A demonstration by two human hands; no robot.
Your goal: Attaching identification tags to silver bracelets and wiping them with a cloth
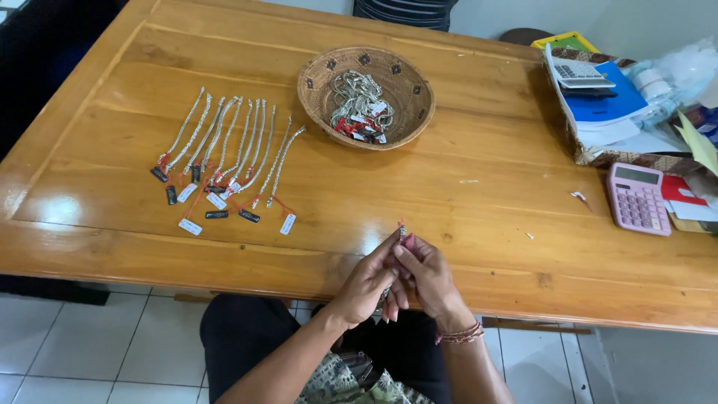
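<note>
The person sits at a wooden table [479, 217] and holds both hands together just at its near edge. The left hand [366, 288] and the right hand [428, 280] touch each other, and their fingers are pressed together around a small silver bracelet [402, 232]; only its top end with a bit of red shows above the fingertips, and a short part of the chain shows below the hands. The thumbs and first fingers of both hands pinch this piece. On the right wrist there is a thin reddish band [460, 334]. To the left on the table lies a row of silver bracelets [224, 150], side by side, each with a red string and a small white or black tag near its lower end. Farther back, near the middle of the table, stands a round woven basket [314, 78] with more tagged bracelets heaped inside. A pink calculator [638, 198] lies well apart at the right, beside a tray of papers [606, 112].
</note>
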